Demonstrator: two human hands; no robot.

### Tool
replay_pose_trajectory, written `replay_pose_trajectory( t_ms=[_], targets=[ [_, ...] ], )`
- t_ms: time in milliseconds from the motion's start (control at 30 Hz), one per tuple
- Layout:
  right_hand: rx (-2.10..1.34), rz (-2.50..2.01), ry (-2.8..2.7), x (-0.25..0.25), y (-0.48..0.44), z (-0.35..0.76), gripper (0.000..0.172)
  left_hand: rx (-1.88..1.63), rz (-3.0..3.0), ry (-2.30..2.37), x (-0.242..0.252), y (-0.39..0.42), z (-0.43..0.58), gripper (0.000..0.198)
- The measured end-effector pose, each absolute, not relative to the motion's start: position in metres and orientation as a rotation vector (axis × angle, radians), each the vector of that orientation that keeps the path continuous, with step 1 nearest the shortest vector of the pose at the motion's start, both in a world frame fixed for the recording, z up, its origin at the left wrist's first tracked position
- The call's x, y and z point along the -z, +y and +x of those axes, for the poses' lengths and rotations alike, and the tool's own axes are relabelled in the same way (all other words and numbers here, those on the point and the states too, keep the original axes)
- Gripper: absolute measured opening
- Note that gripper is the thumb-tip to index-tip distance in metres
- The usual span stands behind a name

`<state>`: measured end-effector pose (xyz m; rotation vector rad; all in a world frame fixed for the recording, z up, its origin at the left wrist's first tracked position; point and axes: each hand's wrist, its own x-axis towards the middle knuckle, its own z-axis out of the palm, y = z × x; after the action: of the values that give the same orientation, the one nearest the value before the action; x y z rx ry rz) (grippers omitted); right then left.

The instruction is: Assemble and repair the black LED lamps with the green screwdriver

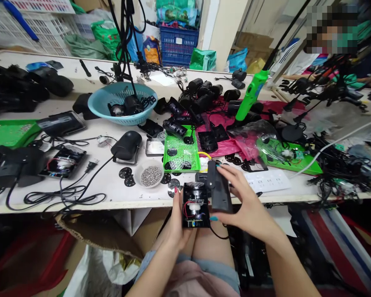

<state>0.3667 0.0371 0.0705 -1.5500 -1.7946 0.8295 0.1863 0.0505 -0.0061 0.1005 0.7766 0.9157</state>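
My left hand (177, 227) is closed round the side of an open black device housing (195, 206); red wires and a white part show inside it. In my right hand (243, 202) is a long black cover (219, 187), gripped between thumb and fingers by its two ends. The cover stands beside the housing's right edge; whether the two touch I cannot tell. A black cable (219, 235) hangs below the housing. Just beyond my hands, on the table edge, lie round black discs (174, 185) and a white bowl of small metal screws (151, 175).
A green perforated tray (181, 152) stands in the middle of the table (89, 194). Behind it sits a blue basket (102, 105) with black parts. A green electric screwdriver (250, 97) hangs at the right, above pink plastic. A white power strip (270, 181) lies near the front edge.
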Motion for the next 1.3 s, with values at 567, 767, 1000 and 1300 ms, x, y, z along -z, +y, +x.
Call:
replay_pose_trajectory(
  t_ms=[567,767,1000,1300],
  targets=[
    [-0.340,-1.295,-2.549,-0.021,0.215,0.336,0.098,-0.944,0.129,0.626,0.001,0.036,0.176,0.073],
    [-0.441,-1.343,-2.667,-0.013,0.216,0.332,0.098,-0.893,0.113,0.547,0.003,0.036,0.172,0.073],
    [-0.495,-1.375,-2.189,-0.066,0.145,0.342,0.040,-0.875,0.120,0.559,0.001,0.037,0.173,0.078],
    [-0.627,-1.430,-1.737,-0.085,0.016,0.348,0.019,-0.897,0.154,0.705,-0.002,0.037,0.189,0.063]
  ],
)
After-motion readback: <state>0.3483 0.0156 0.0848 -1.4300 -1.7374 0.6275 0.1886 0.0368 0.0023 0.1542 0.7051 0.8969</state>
